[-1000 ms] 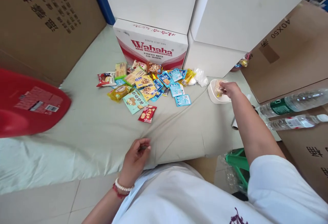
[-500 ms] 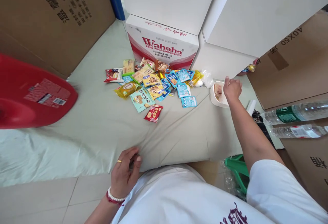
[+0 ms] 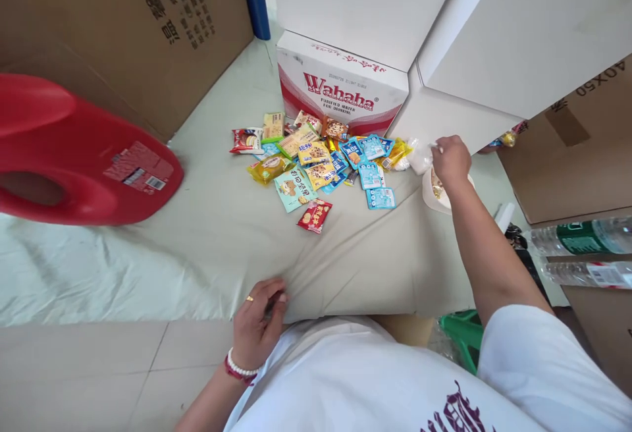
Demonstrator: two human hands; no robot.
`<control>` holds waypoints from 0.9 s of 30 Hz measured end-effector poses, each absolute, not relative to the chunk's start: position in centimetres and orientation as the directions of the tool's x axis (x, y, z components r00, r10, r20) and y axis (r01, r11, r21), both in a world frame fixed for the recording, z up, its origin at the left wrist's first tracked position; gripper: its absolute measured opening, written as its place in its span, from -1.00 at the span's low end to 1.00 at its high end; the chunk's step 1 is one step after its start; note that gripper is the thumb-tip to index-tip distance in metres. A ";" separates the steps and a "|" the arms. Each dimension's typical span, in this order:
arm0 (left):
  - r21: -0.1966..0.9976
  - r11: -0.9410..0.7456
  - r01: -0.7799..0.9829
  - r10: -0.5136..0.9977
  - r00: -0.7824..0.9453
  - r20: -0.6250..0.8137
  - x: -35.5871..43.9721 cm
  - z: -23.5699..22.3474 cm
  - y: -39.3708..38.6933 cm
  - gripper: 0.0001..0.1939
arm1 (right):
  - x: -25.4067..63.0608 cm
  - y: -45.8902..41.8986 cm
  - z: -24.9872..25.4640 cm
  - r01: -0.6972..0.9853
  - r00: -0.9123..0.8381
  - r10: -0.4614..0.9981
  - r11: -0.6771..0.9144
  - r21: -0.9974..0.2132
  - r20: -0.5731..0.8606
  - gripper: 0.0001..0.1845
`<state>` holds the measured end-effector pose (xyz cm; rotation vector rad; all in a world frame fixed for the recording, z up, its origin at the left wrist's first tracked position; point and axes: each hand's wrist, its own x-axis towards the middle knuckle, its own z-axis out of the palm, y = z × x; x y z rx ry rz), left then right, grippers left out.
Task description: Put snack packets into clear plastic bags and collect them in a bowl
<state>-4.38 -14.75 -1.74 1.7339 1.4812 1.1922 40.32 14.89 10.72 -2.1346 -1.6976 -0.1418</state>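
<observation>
My right hand (image 3: 452, 161) is above a white bowl (image 3: 433, 203), its fingers pinched together. Whatever they hold, if anything, is too small or hidden to make out. The hand and forearm cover much of the bowl; some brownish contents show at its left side. Just left of the fingertips lies a crumpled clear plastic bag (image 3: 419, 157). My left hand (image 3: 261, 319) rests at the table's front edge, loosely curled, thumb apart from the fingers, with nothing visible in it. Beyond it lie a red snack packet (image 3: 315, 215), a pale green packet (image 3: 295, 188) and several blue packets (image 3: 380, 198).
Behind the snacks stands a Wahaha water carton (image 3: 343, 89) with white boxes (image 3: 365, 4) above. A red jug (image 3: 89, 155) and a brown carton (image 3: 123, 43) are at the left. Plastic bottles (image 3: 587, 238) lie at the right, a green stool (image 3: 463, 340) below.
My right hand has moved left and away from me, from the bowl's right side towards the plastic bag. The view has shifted, moving everything rightward. My left hand stays at the table edge.
</observation>
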 end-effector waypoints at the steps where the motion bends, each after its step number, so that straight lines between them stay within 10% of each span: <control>1: 0.870 -0.217 0.442 0.967 -0.023 0.253 -4.1 -1.4 -14.8 -0.85 | 39.6 13.0 11.3 0.909 0.278 0.899 -0.132 -0.396 0.340 -0.73; 5: 0.952 -0.093 0.293 0.996 0.031 0.087 -1.2 0.9 -13.8 -0.83 | 34.1 2.5 10.5 0.228 0.229 0.969 -0.142 -0.963 -0.089 -0.66; 10: 0.940 0.322 -0.112 0.931 0.217 -0.294 5.7 2.4 -10.2 -0.52 | 25.5 -8.3 5.1 -0.369 0.037 0.877 -0.434 -0.822 -0.480 -0.50; 22: 0.885 0.406 -0.229 0.907 0.222 -0.359 9.3 0.6 -8.5 -0.59 | 28.1 -11.3 3.3 -0.235 0.219 0.925 -0.259 -0.937 -0.310 -0.63; 27: 0.811 0.442 -0.382 0.896 0.231 -0.380 8.8 1.4 -8.4 -0.58 | 29.7 -12.8 3.4 0.074 -0.028 0.999 0.023 -0.997 0.021 -0.84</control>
